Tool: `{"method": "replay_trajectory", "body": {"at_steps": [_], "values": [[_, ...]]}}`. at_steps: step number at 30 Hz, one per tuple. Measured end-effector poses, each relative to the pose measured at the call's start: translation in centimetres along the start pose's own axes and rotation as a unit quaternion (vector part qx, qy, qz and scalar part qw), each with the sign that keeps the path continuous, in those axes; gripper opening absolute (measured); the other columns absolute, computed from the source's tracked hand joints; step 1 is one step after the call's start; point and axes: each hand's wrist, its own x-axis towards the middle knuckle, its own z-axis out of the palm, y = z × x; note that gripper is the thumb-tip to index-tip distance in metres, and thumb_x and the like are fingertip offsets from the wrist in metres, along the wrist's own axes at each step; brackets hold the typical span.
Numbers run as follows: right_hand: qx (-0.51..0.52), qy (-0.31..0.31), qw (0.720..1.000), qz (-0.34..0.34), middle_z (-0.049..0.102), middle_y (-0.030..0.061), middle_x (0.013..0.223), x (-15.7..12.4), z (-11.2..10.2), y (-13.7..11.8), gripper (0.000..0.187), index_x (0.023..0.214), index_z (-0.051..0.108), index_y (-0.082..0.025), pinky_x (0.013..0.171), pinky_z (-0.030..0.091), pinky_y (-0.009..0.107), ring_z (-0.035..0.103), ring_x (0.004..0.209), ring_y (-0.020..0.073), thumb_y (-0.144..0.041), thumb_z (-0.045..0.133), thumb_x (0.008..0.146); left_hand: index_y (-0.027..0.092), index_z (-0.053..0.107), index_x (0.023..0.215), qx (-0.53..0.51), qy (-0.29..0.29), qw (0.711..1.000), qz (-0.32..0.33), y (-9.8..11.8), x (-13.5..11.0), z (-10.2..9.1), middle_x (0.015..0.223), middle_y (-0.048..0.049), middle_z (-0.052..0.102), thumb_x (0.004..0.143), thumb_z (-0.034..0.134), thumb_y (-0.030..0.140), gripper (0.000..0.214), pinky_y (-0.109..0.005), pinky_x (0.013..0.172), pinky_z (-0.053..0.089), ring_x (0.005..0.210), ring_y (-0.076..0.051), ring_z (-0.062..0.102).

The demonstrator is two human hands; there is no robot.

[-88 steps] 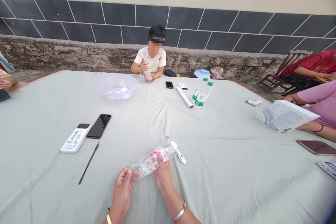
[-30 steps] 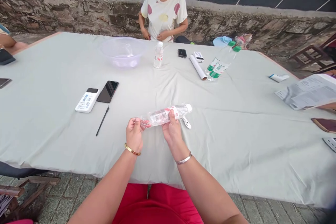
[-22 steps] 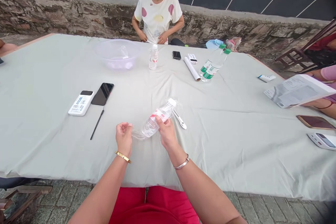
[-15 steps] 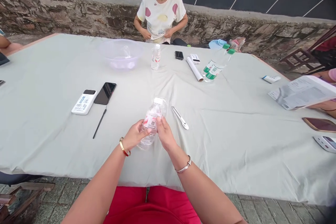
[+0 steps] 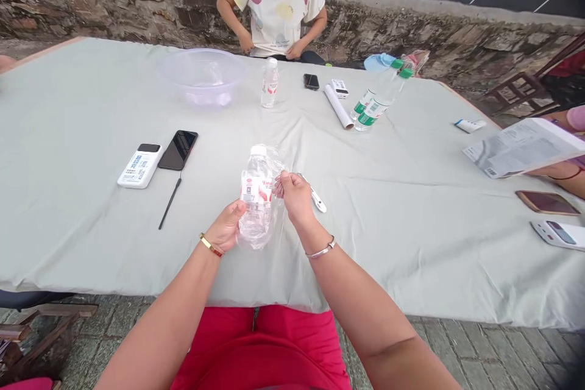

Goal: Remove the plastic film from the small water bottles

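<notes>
The cloth-covered tabletop (image 5: 393,237) bears a lilac basin (image 5: 201,76) at far left. At near centre, the left hand (image 5: 226,227) holds a clear bottle (image 5: 256,210) in its grip; the right hand's (image 5: 298,196) grip pinches the bottle's loose plastic film (image 5: 275,158), with a white cutter (image 5: 319,202) just to the right.

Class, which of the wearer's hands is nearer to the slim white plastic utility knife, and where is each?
Right. The right hand is just left of the knife, partly overlapping it in view; the left hand is farther left, holding a clear white-capped plastic bottle.
</notes>
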Motion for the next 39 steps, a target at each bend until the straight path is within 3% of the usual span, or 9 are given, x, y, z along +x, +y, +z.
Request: {"method": "replay_trajectory", "body": {"at_steps": [4,7,11,18,22,27,33,36,39], "values": [[0.028,-0.012,0.999,0.036,0.051,-0.0057,0.046,0.3,0.2,-0.9,0.043,0.064,0.051,-0.019,0.043,0.042,0.02,0.052,0.04,0.009,-0.06,0.059,0.075,0.021,0.06,0.115,-0.042,-0.009,0.999,0.025,0.3,0.5,-0.3,0.106,-0.0098,0.068,0.066,0.073,0.054,0.061,-0.042,0.088,0.048,0.102,-0.029,0.062],[-0.031,0.002,0.998,-0.05,0.043,-0.0088,0.038,0.1,0.3,-1.4,0.042,0.067,0.051,-0.021,0.042,0.04,0.021,0.049,0.036,0.0094,-0.062,0.053,0.079,0.022,0.058,0.117,-0.069,-0.021,0.997,-0.002,0.4,1.0,-0.7,0.111,-0.0104,0.066,0.069,0.071,0.052,0.058,-0.047,0.091,0.046,0.106,-0.031,0.061],[-0.112,0.01,0.981,-0.155,0.042,-0.0089,0.041,-0.1,0.3,-2.5,0.043,0.068,0.052,-0.022,0.043,0.037,0.021,0.045,0.035,0.0088,-0.062,0.048,0.083,0.024,0.059,0.113,-0.088,-0.041,0.994,-0.044,0.6,1.7,-0.9,0.109,-0.0089,0.067,0.061,0.074,0.058,0.064,-0.052,0.089,0.046,0.101,-0.033,0.063],[-0.149,0.015,0.965,-0.218,0.04,-0.0085,0.043,0.9,-1.2,-4.5,0.04,0.069,0.056,-0.022,0.042,0.033,0.022,0.042,0.034,0.008,-0.059,0.05,0.083,0.018,0.065,0.099,-0.036,0.004,0.999,-0.013,2.3,2.4,-0.9,0.086,-0.0063,0.069,0.049,0.084,0.05,0.062,-0.043,0.08,0.051,0.084,-0.027,0.067],[-0.155,0.03,0.962,-0.224,0.041,-0.0088,0.04,2.3,-2.3,-4.4,0.039,0.067,0.058,-0.021,0.043,0.033,0.022,0.041,0.033,0.0079,-0.056,0.054,0.082,0.019,0.065,0.095,-0.07,0.072,0.995,-0.022,3.5,2.7,-1.4,0.086,-0.0048,0.069,0.059,0.08,0.048,0.048,-0.041,0.074,0.054,0.079,-0.024,0.067],[-0.103,0.031,0.978,-0.18,0.039,-0.0099,0.038,4.8,-3.5,-3.7,0.042,0.066,0.059,-0.019,0.038,0.03,0.02,0.038,0.032,0.0069,-0.06,0.06,0.076,0.019,0.064,0.098,-0.05,0.098,0.994,0.015,4.5,2.9,-2.1,0.089,-0.0064,0.07,0.076,0.067,0.043,0.033,-0.04,0.078,0.052,0.085,-0.025,0.067],[0.004,-0.015,0.997,-0.072,0.038,-0.0106,0.04,6.4,-4.6,-2.8,0.047,0.065,0.057,-0.018,0.037,0.029,0.019,0.033,0.033,0.0046,-0.064,0.065,0.068,0.013,0.063,0.101,-0.092,0.078,0.992,-0.032,5.3,2.8,-2.3,0.088,-0.0113,0.069,0.076,0.057,0.06,0.054,-0.042,0.077,0.054,0.087,-0.028,0.067],[0.031,-0.021,0.999,-0.028,0.045,-0.0076,0.046,6.4,-5.1,-2.4,0.045,0.069,0.06,-0.019,0.042,0.036,0.018,0.045,0.041,0.0065,-0.063,0.064,0.07,0.016,0.062,0.098,-0.115,0.113,0.986,-0.032,5.4,2.9,-2.3,0.077,-0.0056,0.068,0.074,0.065,0.052,0.043,-0.043,0.076,0.055,0.076,-0.024,0.068],[0.083,-0.084,0.991,0.057,0.065,0.0013,0.07,5.6,-5.2,-1.8,0.052,0.08,0.064,-0.02,0.058,0.049,0.021,0.064,0.07,0.0127,-0.07,0.051,0.076,0.016,0.062,0.093,-0.125,0.117,0.985,-0.018,5.7,3.0,-2.3,0.069,-0.0031,0.065,0.075,0.066,0.04,0.03,-0.042,0.073,0.056,0.067,-0.022,0.068]]}}
